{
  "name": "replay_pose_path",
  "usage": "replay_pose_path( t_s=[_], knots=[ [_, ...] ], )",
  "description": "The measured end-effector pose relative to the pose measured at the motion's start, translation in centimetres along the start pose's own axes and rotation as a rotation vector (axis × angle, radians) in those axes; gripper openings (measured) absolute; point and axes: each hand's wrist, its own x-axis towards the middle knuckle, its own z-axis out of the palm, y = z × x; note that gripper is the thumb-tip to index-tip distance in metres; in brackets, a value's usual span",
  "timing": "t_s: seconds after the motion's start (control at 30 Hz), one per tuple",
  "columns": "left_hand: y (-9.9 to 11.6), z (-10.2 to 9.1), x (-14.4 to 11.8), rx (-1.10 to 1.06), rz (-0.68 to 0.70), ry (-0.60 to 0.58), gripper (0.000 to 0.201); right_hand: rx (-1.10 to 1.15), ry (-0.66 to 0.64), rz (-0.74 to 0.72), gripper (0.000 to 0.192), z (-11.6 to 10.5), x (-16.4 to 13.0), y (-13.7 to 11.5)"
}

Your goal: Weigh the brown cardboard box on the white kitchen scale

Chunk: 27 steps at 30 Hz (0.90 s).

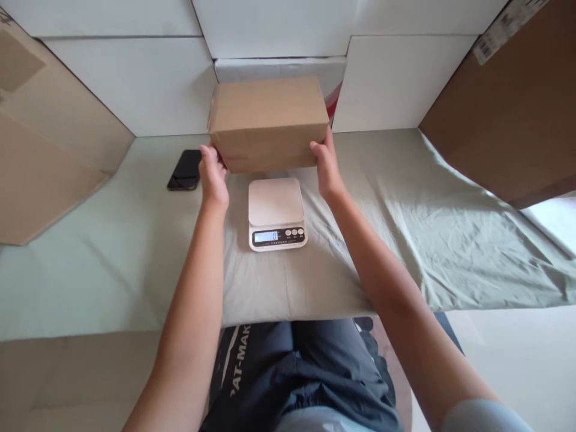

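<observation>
Background: flat white panels (279, 27) stand behind a creased pale green cloth (135, 270), with a large brown cardboard carton (58, 132) off to my left and a tall brown cardboard carton (508, 120) off to my right.
Between my hands: a plain, oblong brown cardboard box (270, 144), long front face towards me, just beyond a small white kitchen-type scale (276, 204).
Left hold: my left hand (214, 175) is bent round the box's lower left corner, thumb upward, fingers partly hidden.
Right hold: my right hand (327, 167) grips the lower right end, thumb against the front face, most fingers out of sight behind.
Box to hands: it touches both and spans the gap between them, most of it rising above my thumbs.
Box height: it looks lifted off the cloth, but its underside is hidden.
Box feel: I expect stiff, dry card, hardly slippery; mid-face might dent if squeezed.
Weight: I cannot tell; the contents are hidden.
Best hold: both short ends, low at the corners, with even pressure.
Scale display: a 0, between my forearms.
Beside my left hand: a black, flat smartphone (185, 171) on the cloth.
</observation>
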Motion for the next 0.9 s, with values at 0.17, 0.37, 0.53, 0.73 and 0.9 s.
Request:
replay_pose_path(
  t_s=[0.17,0.37,0.53,0.73,0.9],
  knots=[
    [4.1,0.2,-5.8,-0.018,0.044,-0.052,0.099,-0.144,-0.116,-0.066,0.087,-1.3,-6.1,-5.5],
    [4.2,0.1,-12.5,0.000,0.012,0.001,0.092,-0.143,-0.102,0.007,0.099,-1.7,-12.5,-5.2],
    [3.5,-0.3,-14.1,0.015,-0.004,0.069,0.086,-0.059,-0.108,0.070,0.104,-1.0,-13.3,-5.2],
    [3.1,-0.5,-14.0,0.038,-0.014,0.091,0.088,-0.056,-0.096,0.068,0.102,-1.0,-13.3,-4.6],
    [3.0,-0.4,-13.9,0.064,-0.034,0.074,0.089,-0.079,-0.094,0.070,0.102,-1.1,-13.1,-4.0]
  ],
)
